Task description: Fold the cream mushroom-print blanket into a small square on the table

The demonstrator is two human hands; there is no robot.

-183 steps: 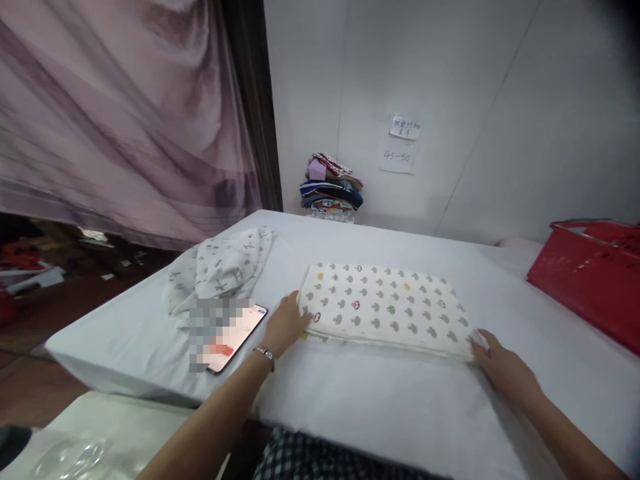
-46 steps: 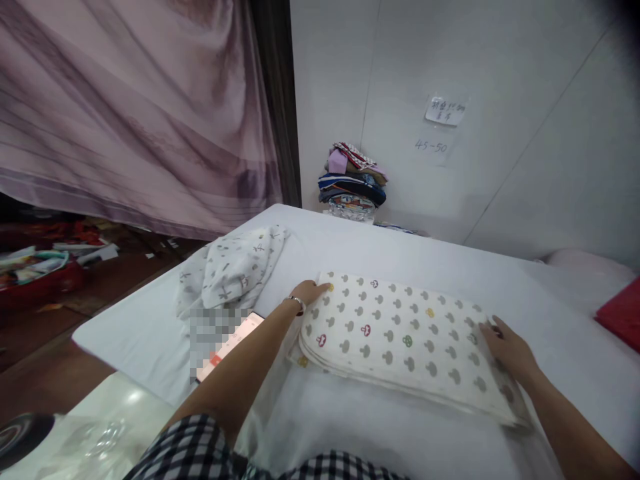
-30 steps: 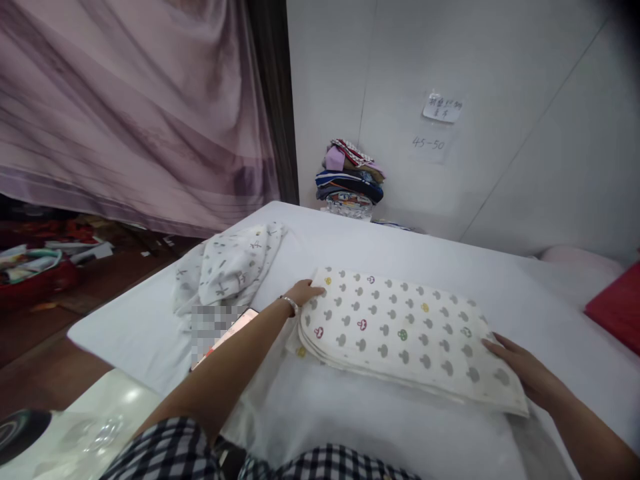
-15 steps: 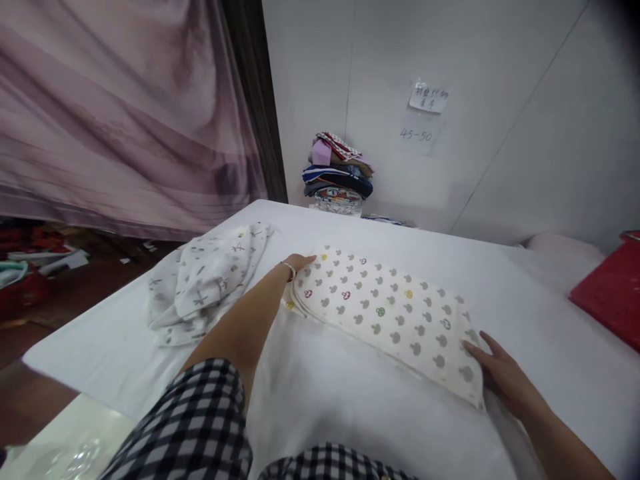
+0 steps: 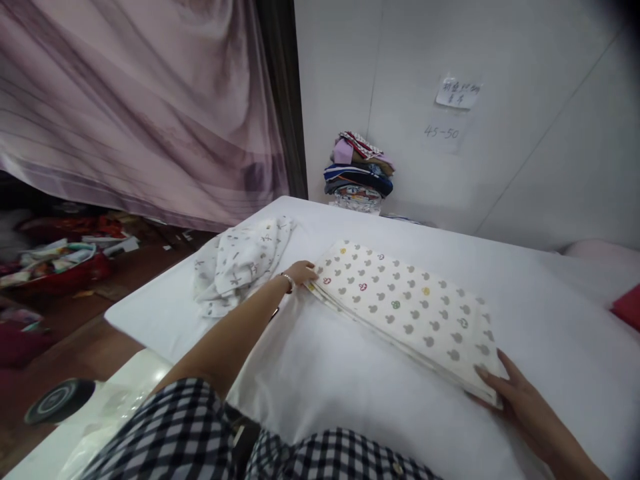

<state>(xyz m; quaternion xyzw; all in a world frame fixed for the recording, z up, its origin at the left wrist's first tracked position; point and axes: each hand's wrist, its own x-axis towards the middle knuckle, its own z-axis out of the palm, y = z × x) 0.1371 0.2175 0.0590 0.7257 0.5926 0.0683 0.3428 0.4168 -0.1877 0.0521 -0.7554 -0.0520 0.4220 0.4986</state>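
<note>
A folded white cloth [image 5: 405,303] with grey mushroom-like shapes and a few red, yellow and green ones stretches across the table in front of me. My left hand [image 5: 301,273], with a bracelet at the wrist, pinches its left end. At the near right corner my right hand [image 5: 510,390] has its thumb on top and fingers under the layers. That corner is slightly raised. A crumpled white cloth [image 5: 245,263] with a sparse small print lies left of my left hand, untouched.
Folded fabrics are stacked [image 5: 359,175] at the table's [image 5: 320,223] far edge, by the wall. Handwritten papers [image 5: 457,93] hang above. A pink curtain [image 5: 165,100] hangs at the left. A red object [image 5: 627,307] sits at the right edge, and a dark round object [image 5: 60,400] at lower left.
My right hand has shifted from resting at the cloth's right edge to gripping its near corner and lifting it slightly. My left hand has slid nearer along the left end. The view has swung left.
</note>
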